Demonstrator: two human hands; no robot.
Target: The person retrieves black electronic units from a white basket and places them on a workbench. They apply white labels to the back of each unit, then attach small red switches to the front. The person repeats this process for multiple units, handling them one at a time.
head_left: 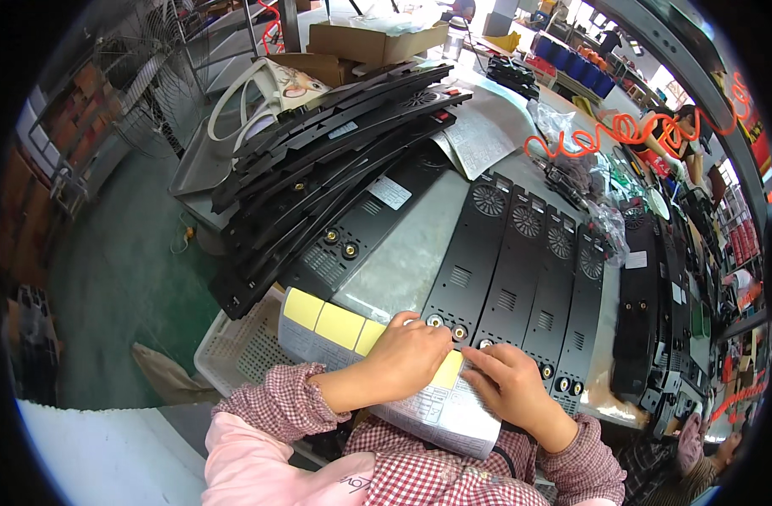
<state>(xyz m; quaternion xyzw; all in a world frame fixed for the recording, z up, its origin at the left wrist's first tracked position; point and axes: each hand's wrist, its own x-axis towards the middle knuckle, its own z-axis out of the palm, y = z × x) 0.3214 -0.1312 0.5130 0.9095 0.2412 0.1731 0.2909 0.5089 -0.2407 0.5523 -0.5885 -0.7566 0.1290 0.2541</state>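
A curved sheet of labels (297, 339), pale grey with yellow patches along its far edge, lies across my lap and the near side of the bench. My left hand (410, 358) is closed at the sheet's far edge, fingers curled in. Beside it, my right hand (517, 390) reaches to the same edge, its index finger and thumb drawn together there; whether a single label is lifted between them is hidden. Just beyond my fingertips is a long black perforated panel (466, 261) with a round fan grille and two brass fittings. Similar panels (514, 278) lie alongside it to the right.
A tall stack of black panels (318, 156) leans at the left, above a white plastic basket (242, 346). Paper sheets (487, 126) lie farther back near a cardboard box (373, 44). An orange coiled hose (605, 135) hangs at the right; more panels (637, 304) lie below it.
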